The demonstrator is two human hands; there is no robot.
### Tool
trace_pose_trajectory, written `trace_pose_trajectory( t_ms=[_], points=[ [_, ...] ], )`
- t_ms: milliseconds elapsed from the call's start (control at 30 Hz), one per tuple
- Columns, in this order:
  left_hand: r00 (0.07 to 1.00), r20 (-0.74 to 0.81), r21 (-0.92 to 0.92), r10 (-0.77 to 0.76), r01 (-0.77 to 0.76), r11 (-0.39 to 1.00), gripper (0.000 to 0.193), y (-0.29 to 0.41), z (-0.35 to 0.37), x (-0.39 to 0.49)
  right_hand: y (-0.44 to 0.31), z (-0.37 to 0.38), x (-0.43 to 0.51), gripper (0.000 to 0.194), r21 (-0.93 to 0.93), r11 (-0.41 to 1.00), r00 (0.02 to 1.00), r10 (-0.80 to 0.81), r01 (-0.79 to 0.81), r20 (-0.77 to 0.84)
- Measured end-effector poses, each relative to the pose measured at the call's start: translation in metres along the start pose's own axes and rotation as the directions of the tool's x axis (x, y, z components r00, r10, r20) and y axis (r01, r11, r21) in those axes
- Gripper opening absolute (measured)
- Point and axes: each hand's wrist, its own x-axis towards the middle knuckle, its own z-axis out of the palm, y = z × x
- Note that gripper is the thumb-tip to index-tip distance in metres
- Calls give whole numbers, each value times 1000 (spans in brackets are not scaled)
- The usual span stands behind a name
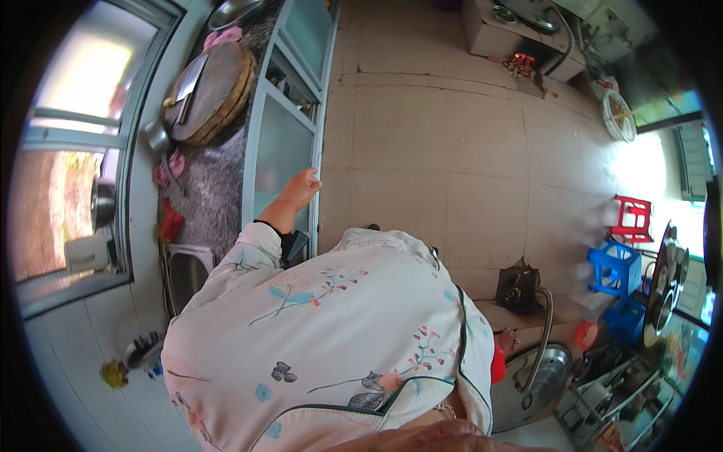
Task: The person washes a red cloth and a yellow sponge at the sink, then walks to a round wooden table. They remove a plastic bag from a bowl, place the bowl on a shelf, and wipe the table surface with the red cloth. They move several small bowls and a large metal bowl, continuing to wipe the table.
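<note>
My left hand (pixel 299 189) hangs beside the frosted-glass cabinet door (pixel 282 150) under the counter, fingers loosely bent and slightly apart, with nothing visible in it. My right hand is out of view. Left of the cabinet runs a speckled stone countertop (pixel 212 186). On it lies a thick round wooden chopping board (pixel 226 85) bearing a cleaver (pixel 192 76) and a narrower knife (pixel 183 110). A metal ladle (pixel 161 141) rests nearer me, beside a pink cloth (pixel 172 166). Closer still are a red cloth-like item (pixel 171 220) and a steel sink (pixel 192 274).
A fire (pixel 522 59) burns in the tiled stove (pixel 486 31) across the tiled floor (pixel 440 135). At right stand a red stool (pixel 632 217), a blue stool (pixel 615 268) and a round table (pixel 669 288). Nearer are a black bag (pixel 517 285), a large metal lid (pixel 528 376) and a dish rack (pixel 618 401).
</note>
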Motion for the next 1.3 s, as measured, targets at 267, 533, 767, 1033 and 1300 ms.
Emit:
trace_pose_trajectory(
  t_ms=[267,533,767,1033,1300],
  points=[
    [938,-22,128,-345,345,930,54,-18,12,-93,57,27,44,27,23,999,996,-48,47,77],
    [899,-181,47,-400,414,909,59,-33,16,-163,-42,14,136,24,296,941,963,-217,164,157],
    [870,-153,291,-469,493,820,60,-80,27,-220,-149,37,199,28,257,864,861,-480,432,166],
    [837,18,449,-547,483,752,61,-137,44,-197,-232,53,217,28,145,790,785,-611,596,101],
    [891,-17,64,-454,454,889,60,-93,36,-22,-191,54,183,20,152,945,931,-313,288,185]
  ],
)
